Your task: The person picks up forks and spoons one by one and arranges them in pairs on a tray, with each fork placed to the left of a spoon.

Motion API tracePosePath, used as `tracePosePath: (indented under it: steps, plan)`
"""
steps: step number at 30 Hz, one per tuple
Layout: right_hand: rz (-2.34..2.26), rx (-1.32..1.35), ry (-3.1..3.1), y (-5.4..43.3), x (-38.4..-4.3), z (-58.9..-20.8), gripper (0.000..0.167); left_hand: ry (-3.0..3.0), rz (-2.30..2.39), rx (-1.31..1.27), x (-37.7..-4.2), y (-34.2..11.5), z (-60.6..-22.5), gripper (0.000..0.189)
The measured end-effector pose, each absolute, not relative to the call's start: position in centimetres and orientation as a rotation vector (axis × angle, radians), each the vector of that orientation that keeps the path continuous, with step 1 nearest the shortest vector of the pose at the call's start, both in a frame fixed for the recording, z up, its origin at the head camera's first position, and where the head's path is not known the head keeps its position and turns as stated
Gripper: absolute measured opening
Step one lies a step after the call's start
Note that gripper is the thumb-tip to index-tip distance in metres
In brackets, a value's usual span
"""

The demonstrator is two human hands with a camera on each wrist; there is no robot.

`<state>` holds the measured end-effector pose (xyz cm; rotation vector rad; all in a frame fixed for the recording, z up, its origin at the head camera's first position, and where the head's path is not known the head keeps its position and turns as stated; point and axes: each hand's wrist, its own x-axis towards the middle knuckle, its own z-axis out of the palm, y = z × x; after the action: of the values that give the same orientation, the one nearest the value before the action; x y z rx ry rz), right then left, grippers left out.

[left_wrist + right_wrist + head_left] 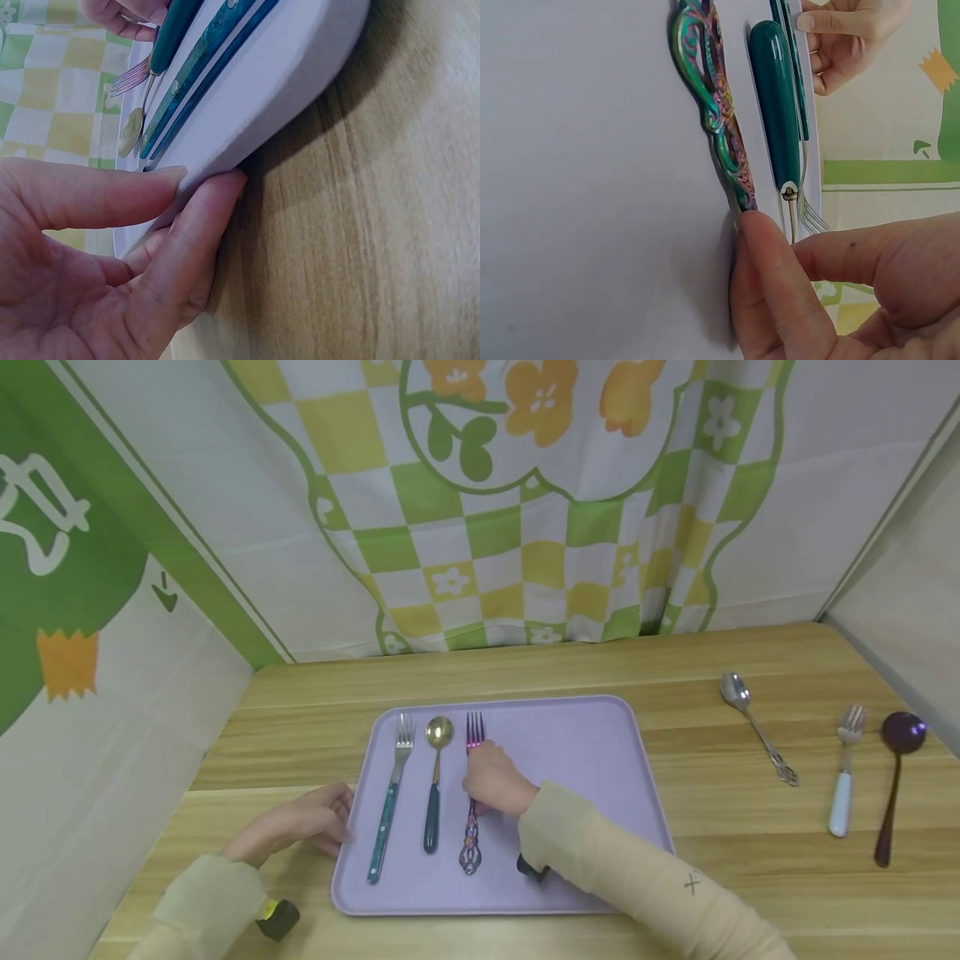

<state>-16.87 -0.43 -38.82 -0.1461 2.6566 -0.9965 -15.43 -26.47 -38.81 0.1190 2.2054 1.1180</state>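
A lavender tray (570, 760) lies on the wooden table. My left hand (309, 820) pinches its left rim between thumb and fingers, plain in the left wrist view. Over the tray, my right hand (498, 779) pinches an iridescent fork (471, 852) by its middle; its ornate openwork handle (718, 112) shows in the right wrist view, while the fingers cover its neck. To the left of that fork lie a gold spoon with a dark green handle (432, 818) and a silver fork with a teal handle (384, 831), roughly side by side.
On the table right of the tray lie a silver spoon (763, 739), a small fork with a pale blue handle (842, 802) and a dark purple ladle (890, 802). A checked curtain (495, 535) hangs behind the table's back edge.
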Motion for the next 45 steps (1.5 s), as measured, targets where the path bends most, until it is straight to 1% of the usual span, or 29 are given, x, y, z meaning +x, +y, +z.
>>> tracePosePath:
  steps: [5, 14, 24, 31, 35, 40, 45]
  plan:
    - [-1.012, -0.138, 2.649, -0.4, -17.1, -38.9, 0.015, 2.207, 1.122, 0.109, -15.4, -26.4, -38.8, 0.038]
    - [-1.006, -0.102, 2.639, -0.6, -17.3, -38.8, 0.025, 2.223, 1.105, 0.096, -15.4, -26.2, -38.5, 0.038]
    - [-0.980, -0.104, 2.652, -0.6, -17.4, -38.9, 0.021, 2.221, 1.103, 0.097, -15.6, -26.3, -38.6, 0.038]
    - [-1.021, -0.101, 2.600, -0.1, -17.3, -38.9, 0.023, 2.223, 1.096, 0.091, -15.6, -26.2, -38.6, 0.038]
    - [-1.024, -0.154, 2.590, 0.6, -17.0, -38.9, 0.023, 2.223, 1.094, 0.097, -15.5, -26.2, -38.6, 0.038]
    - [-0.947, -0.259, 2.601, 1.7, -16.4, -38.6, 0.013, 2.217, 1.104, 0.096, -15.5, -26.3, -38.7, 0.038]
    - [-0.805, -0.382, 2.619, 2.8, -16.1, -38.0, 0.020, 2.219, 1.112, 0.097, -15.4, -26.3, -38.7, 0.038]
